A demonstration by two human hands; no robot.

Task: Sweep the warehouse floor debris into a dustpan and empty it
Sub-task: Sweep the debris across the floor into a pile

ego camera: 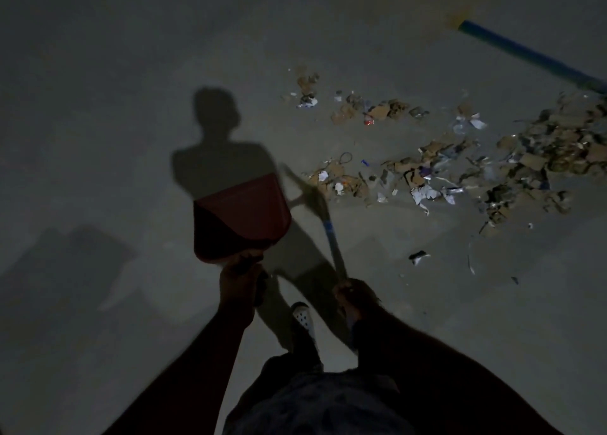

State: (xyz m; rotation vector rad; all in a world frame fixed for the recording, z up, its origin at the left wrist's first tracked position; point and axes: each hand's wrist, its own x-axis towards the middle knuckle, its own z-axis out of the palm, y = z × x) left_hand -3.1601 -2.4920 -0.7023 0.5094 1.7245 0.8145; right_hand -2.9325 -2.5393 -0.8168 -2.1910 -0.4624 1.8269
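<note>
the warehouse floor point(131, 73) is lying dim under a person's long shadow. the debris point(443, 158), torn cardboard and paper scraps, is spreading wide to the right, well apart from the red dustpan point(243, 217). the left hand point(239, 280) is curling its grip round the dustpan's handle, holding it off the floor. the right hand point(354, 295) is wrapping round the broom point(328, 234). in this poor light, light scraps are likely scattering or getting missed.

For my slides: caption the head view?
Left hand holds red dustpan, right hand a broom, beside scattered debris.
</note>
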